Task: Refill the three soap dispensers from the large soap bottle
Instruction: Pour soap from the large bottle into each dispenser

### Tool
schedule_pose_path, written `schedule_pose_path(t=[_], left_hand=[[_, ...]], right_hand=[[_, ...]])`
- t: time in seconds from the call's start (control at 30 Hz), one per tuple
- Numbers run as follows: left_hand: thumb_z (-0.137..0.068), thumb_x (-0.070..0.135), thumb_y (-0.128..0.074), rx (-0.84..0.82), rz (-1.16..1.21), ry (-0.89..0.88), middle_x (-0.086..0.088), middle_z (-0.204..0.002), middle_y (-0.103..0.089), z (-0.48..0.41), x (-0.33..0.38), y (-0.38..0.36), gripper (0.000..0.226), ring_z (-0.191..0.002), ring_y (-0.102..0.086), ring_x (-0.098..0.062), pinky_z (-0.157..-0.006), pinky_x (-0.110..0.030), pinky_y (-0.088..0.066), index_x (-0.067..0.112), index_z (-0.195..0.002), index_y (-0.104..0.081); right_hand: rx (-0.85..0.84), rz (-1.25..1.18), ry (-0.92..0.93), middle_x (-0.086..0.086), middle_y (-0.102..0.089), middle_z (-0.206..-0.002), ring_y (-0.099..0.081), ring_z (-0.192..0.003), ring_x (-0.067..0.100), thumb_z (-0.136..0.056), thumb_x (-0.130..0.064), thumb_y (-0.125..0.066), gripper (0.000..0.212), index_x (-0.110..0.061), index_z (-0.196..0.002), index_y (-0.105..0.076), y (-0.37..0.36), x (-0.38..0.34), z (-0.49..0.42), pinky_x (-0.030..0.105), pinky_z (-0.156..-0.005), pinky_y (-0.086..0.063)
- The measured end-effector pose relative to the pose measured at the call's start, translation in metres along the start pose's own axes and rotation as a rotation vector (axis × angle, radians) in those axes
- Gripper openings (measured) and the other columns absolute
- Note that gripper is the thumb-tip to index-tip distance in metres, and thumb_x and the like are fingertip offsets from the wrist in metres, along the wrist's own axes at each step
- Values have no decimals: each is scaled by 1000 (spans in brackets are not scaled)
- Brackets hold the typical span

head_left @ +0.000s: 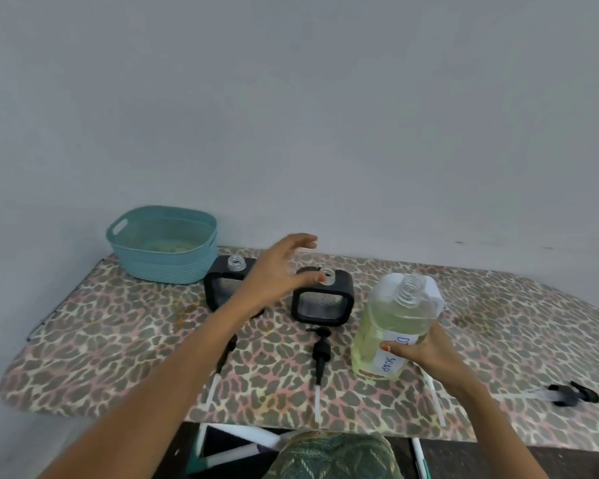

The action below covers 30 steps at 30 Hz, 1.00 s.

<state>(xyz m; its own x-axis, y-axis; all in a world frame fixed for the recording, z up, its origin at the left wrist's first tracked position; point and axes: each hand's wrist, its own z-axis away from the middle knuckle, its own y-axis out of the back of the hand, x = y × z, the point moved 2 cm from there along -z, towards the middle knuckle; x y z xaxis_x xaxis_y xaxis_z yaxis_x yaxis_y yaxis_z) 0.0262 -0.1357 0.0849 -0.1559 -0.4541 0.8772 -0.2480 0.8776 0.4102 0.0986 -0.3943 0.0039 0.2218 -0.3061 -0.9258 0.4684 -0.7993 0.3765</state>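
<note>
pouring not yet begun, i am judging. my right hand [426, 350] is gripping the large soap bottle [391, 326], uncapped and mostly full of pale yellow soap, near the table [118, 340] front. my left hand [281, 267], fingers spread and holding nothing, is hovering between the left dispenser [222, 288] and right dispenser [322, 302], both standing open-necked and seemingly unfilled; a pump [320, 350] is lying before them. i am not making out a third dispenser.

Soft, even light fills my view, leaving the wall [291, 98] a dim grey-green and only faint shadows on the table [83, 340]. Motion blur smears my left grip [277, 267]. A mild sheen sits on the soap bottle [391, 316]. Wide-angle bowing bends the edges, where a black pump [573, 395] streaks.
</note>
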Motion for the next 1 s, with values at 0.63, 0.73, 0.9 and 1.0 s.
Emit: schedule_pose_path(t=[0.63, 0.73, 0.9, 1.0], left_hand=[[-66, 3, -77, 150, 90, 389, -6, -135, -43, 16, -148, 84, 91, -116, -46, -15, -97, -29, -40, 17, -140, -25], [-66, 5, -78, 196, 133, 416, -3, -122, -52, 14, -153, 79, 79, -114, -51, -20, -95, -30, -42, 13, -133, -37], [-61, 3, -81, 291, 147, 406, -3, -112, -57, 13, -153, 78, 66, -106, -55, -20, -91, -30, -44, 14, -116, -47], [-59, 3, -82, 357, 154, 400, -5, -110, -57, 14, -149, 79, 64, -104, -55, -20, -92, -33, -46, 13, -112, -47]], right_hand=[[55, -162, -65, -3, -75, -83, -70, -75, 12, -10, -61, -86, 99, -13, -94, -63, -7, -1, -3, 16, -57, -54], [53, -185, -64, 2, -74, -87, -70, -78, 17, -12, -58, -88, 102, -11, -98, -63, -8, 2, -3, 19, -60, -55], [51, -203, -72, 2, -74, -89, -70, -80, 16, -11, -57, -88, 102, -12, -99, -62, -10, 1, -2, 17, -59, -54], [66, -213, -53, 4, -74, -89, -70, -80, 18, -14, -55, -89, 101, -10, -100, -62, -12, -2, -1, 18, -59, -54]])
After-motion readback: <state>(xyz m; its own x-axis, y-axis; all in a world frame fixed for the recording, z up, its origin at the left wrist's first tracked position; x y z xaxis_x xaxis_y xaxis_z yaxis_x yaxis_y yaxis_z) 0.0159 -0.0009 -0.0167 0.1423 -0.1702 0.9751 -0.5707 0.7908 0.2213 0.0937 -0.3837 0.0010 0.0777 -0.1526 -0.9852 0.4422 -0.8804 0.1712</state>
